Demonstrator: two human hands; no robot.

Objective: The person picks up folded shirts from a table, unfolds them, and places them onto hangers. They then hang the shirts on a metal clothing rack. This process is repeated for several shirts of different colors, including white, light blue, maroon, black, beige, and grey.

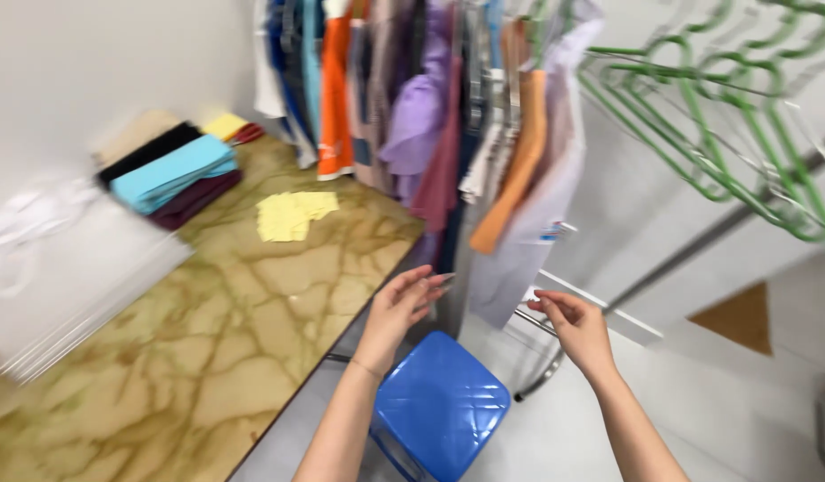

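Below, glossy blue square stool [441, 408]; above, soft hanging garments [448, 116].

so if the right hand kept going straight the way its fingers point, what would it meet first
Probably the pale lilac garment hanging on the rack, just beyond the right hand; depth is blurred, so this is a guess.

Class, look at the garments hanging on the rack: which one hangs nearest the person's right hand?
The pale lavender garment; its hem ends just above the right hand, lower than the others.
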